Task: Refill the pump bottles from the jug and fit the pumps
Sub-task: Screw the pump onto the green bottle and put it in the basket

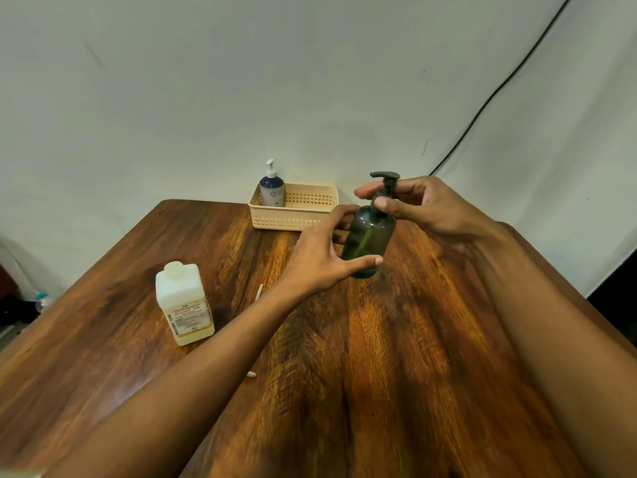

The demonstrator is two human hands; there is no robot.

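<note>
A dark green translucent pump bottle [370, 236] stands tilted on the wooden table [396, 357], right of centre. My left hand [320, 257] grips its body from the left. My right hand [413, 205] pinches the collar of the dark pump [385, 182] at the bottle's neck; the pump's tube shows inside the bottle. The white square jug [184, 301] with a printed label stands at the left, its cap on. A blue-and-white pump bottle [272, 189] with a white pump stands in the left end of a beige basket [293, 219].
The basket sits at the table's far edge against a pale wall. A thin white strip [259, 292] lies on the table between the jug and my left arm, and a small white scrap [251, 375] lies nearer me. A black cable [499, 88] runs down the wall at right.
</note>
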